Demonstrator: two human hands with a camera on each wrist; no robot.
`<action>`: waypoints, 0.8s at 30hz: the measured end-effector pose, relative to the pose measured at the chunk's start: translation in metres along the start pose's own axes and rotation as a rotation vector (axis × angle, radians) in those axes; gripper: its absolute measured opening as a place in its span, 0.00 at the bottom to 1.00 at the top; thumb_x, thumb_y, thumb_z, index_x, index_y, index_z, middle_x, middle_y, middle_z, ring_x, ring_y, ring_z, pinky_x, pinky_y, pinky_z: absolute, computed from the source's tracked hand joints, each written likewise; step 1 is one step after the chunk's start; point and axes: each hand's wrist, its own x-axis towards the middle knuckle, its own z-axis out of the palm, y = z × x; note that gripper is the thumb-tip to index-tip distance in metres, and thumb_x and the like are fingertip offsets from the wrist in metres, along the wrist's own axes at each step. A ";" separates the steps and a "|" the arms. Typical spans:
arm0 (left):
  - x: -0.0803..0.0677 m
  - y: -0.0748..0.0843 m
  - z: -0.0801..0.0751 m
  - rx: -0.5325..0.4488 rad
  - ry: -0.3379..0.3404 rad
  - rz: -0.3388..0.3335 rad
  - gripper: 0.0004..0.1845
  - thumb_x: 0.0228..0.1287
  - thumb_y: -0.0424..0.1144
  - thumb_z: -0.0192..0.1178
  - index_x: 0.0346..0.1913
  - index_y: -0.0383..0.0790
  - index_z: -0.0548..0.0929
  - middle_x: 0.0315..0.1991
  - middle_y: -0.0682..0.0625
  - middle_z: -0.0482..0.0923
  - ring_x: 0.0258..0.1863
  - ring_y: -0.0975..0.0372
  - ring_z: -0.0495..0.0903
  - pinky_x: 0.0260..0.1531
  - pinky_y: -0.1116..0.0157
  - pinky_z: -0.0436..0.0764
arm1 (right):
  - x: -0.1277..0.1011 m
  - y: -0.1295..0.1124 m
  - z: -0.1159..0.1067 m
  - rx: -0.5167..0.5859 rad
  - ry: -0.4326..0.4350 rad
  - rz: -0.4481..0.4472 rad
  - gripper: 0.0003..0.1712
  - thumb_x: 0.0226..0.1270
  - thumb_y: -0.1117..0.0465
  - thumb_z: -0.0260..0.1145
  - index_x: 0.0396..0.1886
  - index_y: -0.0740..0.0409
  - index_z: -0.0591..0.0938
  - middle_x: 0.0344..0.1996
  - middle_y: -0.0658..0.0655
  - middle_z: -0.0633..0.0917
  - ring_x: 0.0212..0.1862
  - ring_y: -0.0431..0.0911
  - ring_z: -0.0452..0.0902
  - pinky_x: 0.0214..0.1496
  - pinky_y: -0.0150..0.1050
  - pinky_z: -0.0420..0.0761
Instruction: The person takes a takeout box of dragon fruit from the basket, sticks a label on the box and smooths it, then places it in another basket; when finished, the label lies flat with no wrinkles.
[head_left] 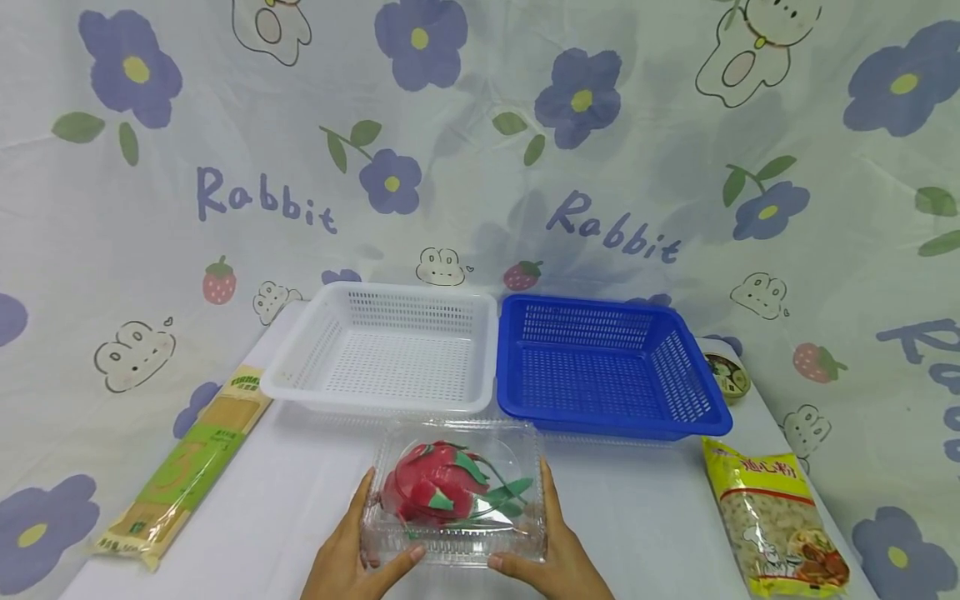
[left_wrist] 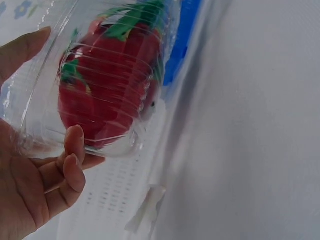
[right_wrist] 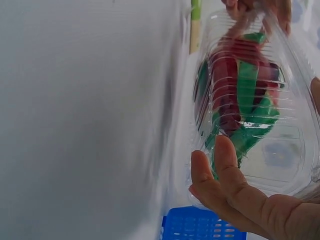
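Observation:
A clear plastic clamshell box (head_left: 453, 542) with a red dragon fruit (head_left: 433, 485) inside is held between both hands, in front of the two baskets. The fruit has green leafy tips and lies toward the left of the box. My left hand (head_left: 360, 542) grips the left side, its thumb on the near edge. On the right side my right hand (head_left: 553, 542) grips in the same way, thumb also at the near edge. In the left wrist view, curled fingers (left_wrist: 75, 172) support the box from below. Fingers (right_wrist: 227, 165) of the right hand do likewise in the right wrist view.
Behind the box stand a white basket (head_left: 378, 408) and a blue basket (head_left: 615, 423), side by side. A long noodle packet (head_left: 191, 467) lies at the left edge. At the right are a yellow pasta bag (head_left: 776, 521) and a round tin (head_left: 727, 377). Patterned cloth hangs behind.

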 end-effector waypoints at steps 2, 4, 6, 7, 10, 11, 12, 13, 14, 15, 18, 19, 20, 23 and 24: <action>0.001 -0.001 0.000 0.007 -0.005 -0.003 0.60 0.49 0.64 0.71 0.78 0.41 0.52 0.65 0.30 0.71 0.55 0.35 0.78 0.42 0.37 0.81 | 0.000 0.002 0.000 0.003 -0.006 0.000 0.72 0.58 0.53 0.76 0.79 0.42 0.27 0.66 0.75 0.71 0.56 0.64 0.80 0.52 0.67 0.78; 0.001 -0.001 0.000 0.008 -0.009 -0.009 0.60 0.48 0.64 0.71 0.78 0.41 0.52 0.66 0.29 0.70 0.55 0.36 0.79 0.42 0.38 0.82 | 0.001 0.003 -0.001 0.004 -0.010 -0.003 0.71 0.59 0.53 0.75 0.79 0.41 0.27 0.67 0.75 0.70 0.57 0.64 0.79 0.53 0.66 0.78; 0.002 0.000 0.000 0.012 -0.011 -0.010 0.60 0.48 0.65 0.71 0.78 0.42 0.52 0.67 0.29 0.69 0.55 0.37 0.79 0.41 0.39 0.82 | 0.001 0.003 -0.002 0.001 -0.013 -0.007 0.71 0.59 0.53 0.75 0.79 0.38 0.27 0.68 0.74 0.69 0.58 0.64 0.79 0.54 0.66 0.78; 0.002 0.000 0.001 0.014 -0.012 -0.009 0.61 0.48 0.65 0.72 0.78 0.43 0.52 0.67 0.29 0.69 0.55 0.37 0.79 0.41 0.39 0.82 | 0.001 0.003 -0.003 -0.003 -0.014 -0.011 0.71 0.59 0.53 0.75 0.79 0.38 0.27 0.68 0.74 0.69 0.58 0.64 0.78 0.55 0.66 0.77; 0.003 -0.001 0.001 0.019 -0.016 -0.004 0.60 0.48 0.65 0.71 0.78 0.43 0.52 0.67 0.29 0.68 0.53 0.39 0.80 0.40 0.41 0.83 | 0.002 0.004 -0.004 0.002 -0.022 -0.002 0.71 0.60 0.53 0.75 0.78 0.35 0.26 0.68 0.74 0.69 0.59 0.64 0.78 0.56 0.66 0.77; 0.003 -0.001 0.002 0.019 -0.016 -0.002 0.60 0.48 0.65 0.71 0.78 0.42 0.52 0.68 0.29 0.68 0.54 0.39 0.79 0.40 0.41 0.83 | 0.002 0.004 -0.005 0.001 -0.023 0.002 0.71 0.60 0.52 0.75 0.78 0.35 0.26 0.68 0.74 0.69 0.59 0.64 0.78 0.56 0.66 0.76; 0.004 -0.001 0.002 0.019 -0.017 0.000 0.60 0.48 0.65 0.71 0.78 0.42 0.52 0.68 0.29 0.67 0.54 0.38 0.79 0.41 0.40 0.82 | 0.002 0.004 -0.005 -0.001 -0.022 0.007 0.71 0.60 0.52 0.75 0.78 0.35 0.26 0.68 0.74 0.69 0.59 0.64 0.77 0.57 0.67 0.76; 0.004 -0.002 0.003 0.018 -0.017 0.001 0.60 0.48 0.65 0.71 0.78 0.42 0.53 0.68 0.29 0.67 0.55 0.37 0.79 0.42 0.39 0.82 | 0.002 0.005 -0.005 -0.002 -0.022 0.012 0.71 0.60 0.52 0.75 0.78 0.36 0.26 0.68 0.74 0.69 0.60 0.64 0.77 0.57 0.67 0.75; 0.005 -0.002 0.004 0.018 -0.018 0.000 0.60 0.49 0.65 0.71 0.78 0.42 0.53 0.68 0.30 0.67 0.55 0.37 0.78 0.43 0.39 0.82 | 0.003 0.005 -0.006 -0.005 -0.021 0.020 0.71 0.60 0.51 0.75 0.78 0.36 0.27 0.68 0.74 0.69 0.60 0.65 0.77 0.57 0.68 0.75; 0.005 -0.003 0.005 0.018 -0.018 -0.001 0.59 0.49 0.65 0.71 0.78 0.42 0.53 0.68 0.30 0.68 0.56 0.36 0.78 0.44 0.39 0.81 | 0.003 0.006 -0.006 -0.007 -0.021 0.025 0.71 0.60 0.51 0.75 0.78 0.36 0.26 0.68 0.74 0.68 0.60 0.66 0.76 0.57 0.69 0.74; 0.006 -0.004 0.009 0.022 -0.018 -0.002 0.59 0.49 0.66 0.71 0.78 0.42 0.54 0.67 0.30 0.70 0.57 0.36 0.77 0.47 0.37 0.79 | 0.003 0.008 -0.008 -0.024 -0.015 0.037 0.71 0.60 0.49 0.74 0.78 0.38 0.26 0.69 0.76 0.66 0.62 0.70 0.73 0.57 0.72 0.72; 0.006 -0.004 0.009 0.025 -0.016 0.001 0.59 0.49 0.65 0.71 0.77 0.42 0.54 0.66 0.30 0.71 0.56 0.38 0.78 0.46 0.37 0.80 | 0.003 0.009 -0.009 -0.025 -0.017 0.040 0.71 0.60 0.49 0.74 0.78 0.38 0.25 0.69 0.76 0.66 0.62 0.71 0.72 0.57 0.72 0.72; 0.006 -0.004 0.010 0.027 -0.015 0.002 0.59 0.49 0.65 0.71 0.77 0.42 0.55 0.65 0.31 0.72 0.55 0.40 0.79 0.45 0.38 0.80 | 0.004 0.010 -0.009 -0.025 -0.018 0.042 0.71 0.60 0.49 0.74 0.78 0.38 0.25 0.70 0.76 0.65 0.62 0.71 0.72 0.57 0.72 0.72; 0.006 -0.004 0.012 0.024 -0.016 0.004 0.58 0.48 0.65 0.71 0.77 0.43 0.55 0.64 0.31 0.73 0.53 0.42 0.80 0.45 0.40 0.81 | 0.004 0.012 -0.009 -0.027 -0.010 0.036 0.71 0.60 0.51 0.75 0.79 0.39 0.26 0.69 0.76 0.66 0.62 0.71 0.72 0.57 0.71 0.73; 0.007 -0.004 0.012 0.023 -0.016 0.012 0.58 0.49 0.64 0.71 0.77 0.43 0.55 0.64 0.31 0.73 0.53 0.42 0.80 0.44 0.40 0.81 | 0.004 0.012 -0.009 -0.026 -0.005 0.034 0.71 0.59 0.51 0.75 0.79 0.39 0.27 0.69 0.76 0.66 0.62 0.71 0.72 0.57 0.71 0.73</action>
